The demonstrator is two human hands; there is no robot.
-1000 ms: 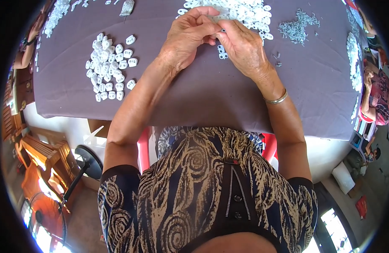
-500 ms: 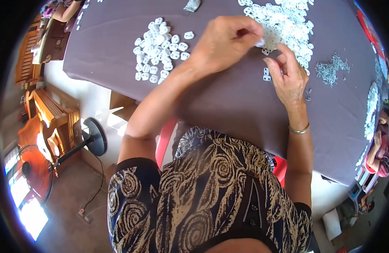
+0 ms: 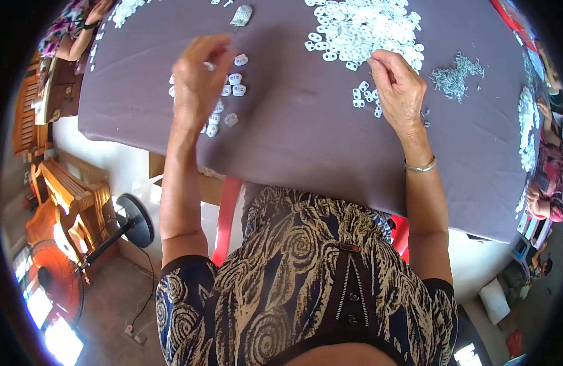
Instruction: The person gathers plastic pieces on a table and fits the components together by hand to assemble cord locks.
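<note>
My left hand (image 3: pixel 201 76), blurred by motion, is over a loose group of small white two-holed plastic pieces (image 3: pixel 234 79), which look like cord locks. Its thumb and fingers stand apart, and a white piece shows in the gap. Part of the group is hidden beneath this hand. At the near edge of a big heap of flat white two-holed pieces (image 3: pixel 370 30), my right hand (image 3: pixel 400 91) is closed, thumb against fingertips. Whatever it pinches, if anything, cannot be made out. Several loose two-holed pieces (image 3: pixel 359 97) lie just left of it.
A pile of tiny metal springs (image 3: pixel 457 76) lies right of my right hand. A small greyish packet (image 3: pixel 241 16) is beyond my left hand. Other people's arms (image 3: pixel 80 46) show at the table's left and right ends. A fan (image 3: pixel 52 274) stands on the floor at left.
My left hand has swung from the big heap leftward to the smaller group, and its fingers have parted. My right hand's thumb and fingers have come together. The whole view has shifted slightly.
</note>
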